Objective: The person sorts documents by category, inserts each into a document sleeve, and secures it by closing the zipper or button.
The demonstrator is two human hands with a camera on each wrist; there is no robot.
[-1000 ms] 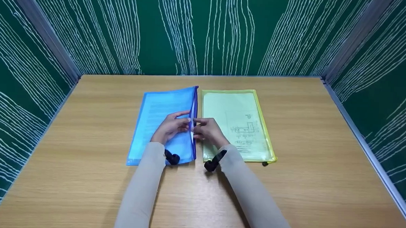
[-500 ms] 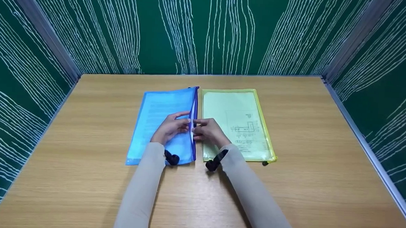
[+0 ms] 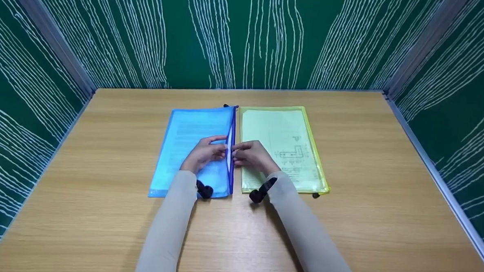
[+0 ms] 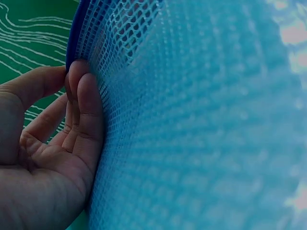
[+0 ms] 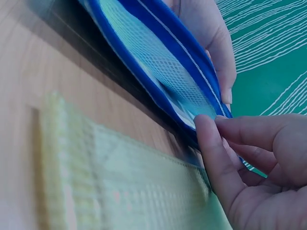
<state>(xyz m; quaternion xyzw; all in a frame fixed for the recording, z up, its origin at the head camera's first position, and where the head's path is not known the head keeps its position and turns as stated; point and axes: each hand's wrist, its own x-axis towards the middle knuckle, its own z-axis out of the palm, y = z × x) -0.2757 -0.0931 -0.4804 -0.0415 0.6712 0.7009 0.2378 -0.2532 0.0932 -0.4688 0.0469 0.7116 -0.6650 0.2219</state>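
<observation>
A blue mesh zip pouch (image 3: 189,125) with paper inside lies left of centre, its dark blue zip edge (image 5: 184,52) facing right. The mouth along that edge gapes, and pale paper shows within in the right wrist view. My left hand (image 3: 204,154) pinches the upper lip of the mouth between thumb and fingers; the left wrist view has this hand (image 4: 57,129) against the mesh. Opposite it, my right hand (image 3: 258,158) pinches the zip edge with thumb and forefinger, its other fingers curled. That right hand (image 5: 264,158) overlaps the near part of the mouth.
A yellow zip pouch (image 3: 267,125) holding a sheet with a printed drawing lies just right of the blue one, partly under my right hand. Both lie on a wooden table (image 3: 367,166). Green panels (image 3: 250,42) with white lines stand around the back and sides.
My right hand has moved slightly right, and both hands hold the same edge. The far end of the zip edge has dropped a little toward me, with a small black piece now showing there.
</observation>
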